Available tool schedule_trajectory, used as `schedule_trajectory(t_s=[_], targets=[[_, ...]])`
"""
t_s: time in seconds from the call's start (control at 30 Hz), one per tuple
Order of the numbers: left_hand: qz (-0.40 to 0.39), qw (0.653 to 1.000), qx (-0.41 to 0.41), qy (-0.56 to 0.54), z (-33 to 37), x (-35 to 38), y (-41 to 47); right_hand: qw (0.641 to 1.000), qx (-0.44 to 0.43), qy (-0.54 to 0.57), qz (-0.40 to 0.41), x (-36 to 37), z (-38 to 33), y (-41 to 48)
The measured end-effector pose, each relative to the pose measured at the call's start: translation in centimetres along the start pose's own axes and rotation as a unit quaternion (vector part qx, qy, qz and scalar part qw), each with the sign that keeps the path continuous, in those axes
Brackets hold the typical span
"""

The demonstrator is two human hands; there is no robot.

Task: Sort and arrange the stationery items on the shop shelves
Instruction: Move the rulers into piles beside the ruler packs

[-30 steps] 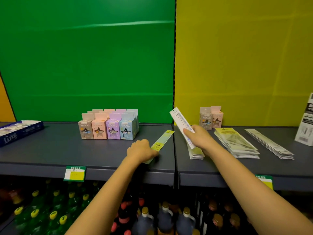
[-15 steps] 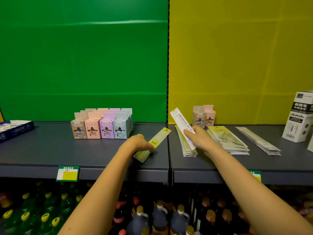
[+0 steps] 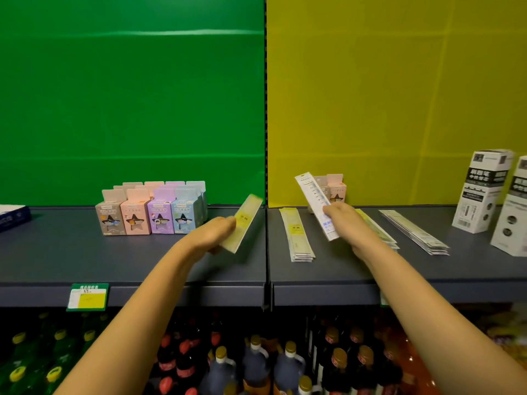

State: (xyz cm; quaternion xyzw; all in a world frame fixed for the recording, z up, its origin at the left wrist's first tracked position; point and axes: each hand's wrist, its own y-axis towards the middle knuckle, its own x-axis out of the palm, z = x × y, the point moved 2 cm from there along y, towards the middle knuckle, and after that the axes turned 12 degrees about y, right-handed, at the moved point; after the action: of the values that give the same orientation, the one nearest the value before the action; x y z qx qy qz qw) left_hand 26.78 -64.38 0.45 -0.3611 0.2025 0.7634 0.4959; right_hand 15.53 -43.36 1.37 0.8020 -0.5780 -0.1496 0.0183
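My left hand [image 3: 214, 234] grips a yellow-green packaged ruler [image 3: 245, 221], tilted up off the dark shelf [image 3: 57, 252] near the panel seam. A white-and-blue packaged ruler [image 3: 315, 205] is held upright and slanted by my right hand [image 3: 343, 220]. Just left of that hand, a stack of yellow-green rulers [image 3: 296, 236] lies flat on the shelf. Behind my right hand lies a pile of yellow packs [image 3: 379, 232], partly hidden. Further right lies another flat stack of long packs [image 3: 415, 235].
Pastel star boxes [image 3: 151, 212] stand in rows at the left; two more [image 3: 335, 189] stand behind the white ruler. Tall white-and-black boxes [image 3: 482, 192] stand far right. A blue box [image 3: 12, 218] sits far left. Bottles [image 3: 256, 363] fill the shelf below. A green price tag [image 3: 87, 296] hangs on the shelf's front edge.
My left hand has lifted the yellow-green ruler off the shelf and tipped it up. My right hand still holds the white ruler. The view has swung right, showing more white boxes.
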Motion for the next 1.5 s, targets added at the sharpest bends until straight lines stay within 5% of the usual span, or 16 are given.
schedule_trajectory(t_s=[0.33, 0.8, 1.1, 1.23, 1.5], targets=[[-0.024, 0.998, 0.025, -0.052, 5.8, 5.9, 1.6, 0.999, -0.001, 0.025, 0.03, -6.5, 1.8, 0.7], [0.061, 0.985, 0.021, 0.163, 6.7, 9.1, 4.2, 0.998, 0.018, 0.039, 0.053, -13.3, 5.1, 3.2], [0.096, 0.946, 0.011, 0.31, 6.3, 8.9, 4.0, 0.987, 0.006, -0.112, 0.117, -17.4, 6.9, 4.9], [0.177, 0.907, 0.01, 0.382, 7.7, 8.3, 3.0, 0.974, 0.015, -0.196, 0.109, -18.5, 8.4, 5.5], [0.307, 0.914, 0.154, 0.215, 14.5, 10.6, 0.5, 0.964, 0.028, -0.251, 0.081, -19.7, 9.7, 6.2]])
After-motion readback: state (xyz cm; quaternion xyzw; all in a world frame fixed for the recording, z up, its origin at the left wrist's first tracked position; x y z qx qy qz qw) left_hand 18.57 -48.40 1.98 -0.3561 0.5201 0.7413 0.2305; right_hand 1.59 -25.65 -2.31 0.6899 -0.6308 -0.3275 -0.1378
